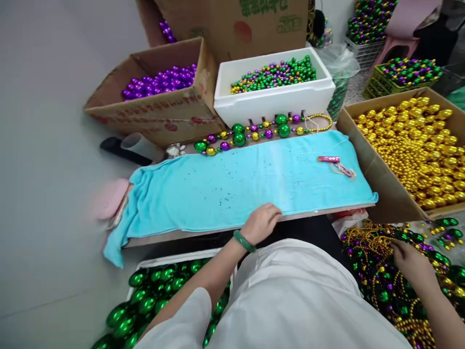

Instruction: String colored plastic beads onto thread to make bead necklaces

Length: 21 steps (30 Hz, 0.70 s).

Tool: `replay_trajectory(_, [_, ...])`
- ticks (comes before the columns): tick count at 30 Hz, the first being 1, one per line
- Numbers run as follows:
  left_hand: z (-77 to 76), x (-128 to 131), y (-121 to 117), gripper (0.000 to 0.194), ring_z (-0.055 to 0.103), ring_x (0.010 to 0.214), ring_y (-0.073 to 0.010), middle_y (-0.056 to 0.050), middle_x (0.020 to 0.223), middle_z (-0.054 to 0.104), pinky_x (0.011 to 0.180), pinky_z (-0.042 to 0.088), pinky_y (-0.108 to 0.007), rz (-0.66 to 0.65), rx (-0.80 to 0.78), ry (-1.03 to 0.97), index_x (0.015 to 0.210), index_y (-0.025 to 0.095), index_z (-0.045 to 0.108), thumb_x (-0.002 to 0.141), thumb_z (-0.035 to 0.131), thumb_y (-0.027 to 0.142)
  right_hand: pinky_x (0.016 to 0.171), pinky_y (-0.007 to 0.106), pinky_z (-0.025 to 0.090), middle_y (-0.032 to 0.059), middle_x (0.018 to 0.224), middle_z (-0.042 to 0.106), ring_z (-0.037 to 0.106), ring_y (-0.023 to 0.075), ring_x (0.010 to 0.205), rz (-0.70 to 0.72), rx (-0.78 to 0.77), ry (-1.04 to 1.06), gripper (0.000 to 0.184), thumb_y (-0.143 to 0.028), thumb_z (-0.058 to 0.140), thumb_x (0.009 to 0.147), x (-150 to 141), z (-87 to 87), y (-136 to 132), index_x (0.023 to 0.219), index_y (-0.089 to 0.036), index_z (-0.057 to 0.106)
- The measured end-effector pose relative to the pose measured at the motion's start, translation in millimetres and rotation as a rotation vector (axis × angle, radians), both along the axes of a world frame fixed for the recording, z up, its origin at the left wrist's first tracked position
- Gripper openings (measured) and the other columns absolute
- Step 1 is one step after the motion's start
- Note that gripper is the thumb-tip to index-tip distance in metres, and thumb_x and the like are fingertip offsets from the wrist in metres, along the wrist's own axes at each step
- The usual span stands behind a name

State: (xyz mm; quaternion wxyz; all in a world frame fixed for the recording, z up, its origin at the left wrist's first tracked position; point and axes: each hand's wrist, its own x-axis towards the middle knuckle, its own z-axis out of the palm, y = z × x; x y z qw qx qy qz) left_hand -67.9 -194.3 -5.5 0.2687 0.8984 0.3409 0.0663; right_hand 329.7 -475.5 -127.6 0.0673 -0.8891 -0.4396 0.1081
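Your left hand is at the towel's near edge; your right hand, at beads right of it. Neither grip's closure is discernible.

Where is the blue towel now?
Head view, centre: the towel lies on the table, left of the gold beads, the left hand at its near edge.

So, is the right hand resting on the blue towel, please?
No, the right hand is at the beaded strands, while the left hand is by the edge of the blue towel.
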Motion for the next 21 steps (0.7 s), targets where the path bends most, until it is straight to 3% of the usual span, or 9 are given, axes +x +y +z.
replay_trajectory(2, [-2.3,-4,29,0.024,0.057,0.09,-0.0185,-0.008,0.092,0.063,0.084,0.046,-0.032,0.083,0.144,0.035,0.093,0.017,0.063,0.093,0.041,0.026,0.072,0.037,0.056,0.007,0.102,0.072,0.069,0.0262,0.085,0.181,0.115,-0.039,0.034,-0.039,0.041,0.085,-18,21.5,50,0.101,-0.026,0.068])
replay_trajectory(5, [-6.8,0,75,0.024,0.053,0.095,-0.0216,-0.01,0.098,0.061,0.085,0.045,-0.035,0.126,0.313,0.155,0.1,0.014,0.063,0.092,0.041,0.021,0.075,0.033,0.054,0.0063,0.106,0.07,0.068,0.0224,0.091,0.451,0.241,-0.067,0.033,-0.032,0.04,0.091,-48,54.6,115,0.109,-0.023,0.065])
replay_trajectory(10, [-16.7,25,121,0.024,0.048,0.099,-0.0243,-0.014,0.105,0.057,0.077,0.043,-0.035,0.013,0.423,0.343,0.103,0.012,0.06,0.091,0.039,0.013,0.069,0.031,0.052,0.0075,0.093,0.071,0.067,0.0207,0.084,0.704,0.367,-0.118,0.029,-0.027,0.042,0.093,-81,95.7,202,0.104,-0.02,0.068])
replay_trajectory(15, [-23.8,33,129,0.027,0.046,0.102,-0.0264,-0.016,0.105,0.057,0.074,0.041,-0.038,-0.095,0.446,0.384,0.095,0.011,0.061,0.089,0.034,0.008,0.068,0.031,0.05,0.0071,0.091,0.071,0.066,0.0209,0.083,0.728,0.435,-0.13,0.027,-0.025,0.042,0.093,-91,109.1,247,0.1,-0.019,0.067])
replay_trajectory(18, [-26.3,32,131,0.027,0.046,0.103,-0.0267,-0.016,0.109,0.057,0.076,0.042,-0.038,-0.085,0.436,0.371,0.092,0.012,0.062,0.089,0.035,0.009,0.075,0.033,0.051,0.0068,0.092,0.071,0.067,0.0218,0.087,0.656,0.435,-0.091,0.026,-0.025,0.043,0.093,-87,106.0,253,0.1,-0.019,0.067])
replay_trajectory(21, [-29.2,27,138,0.024,0.049,0.1,-0.0248,-0.013,0.105,0.06,0.08,0.043,-0.037,0.008,0.368,0.269,0.089,0.014,0.064,0.09,0.04,0.016,0.08,0.035,0.051,0.0082,0.098,0.071,0.065,0.0241,0.095,0.502,0.435,-0.056,0.026,-0.027,0.044,0.092,-76,98.1,250,0.102,-0.019,0.067])
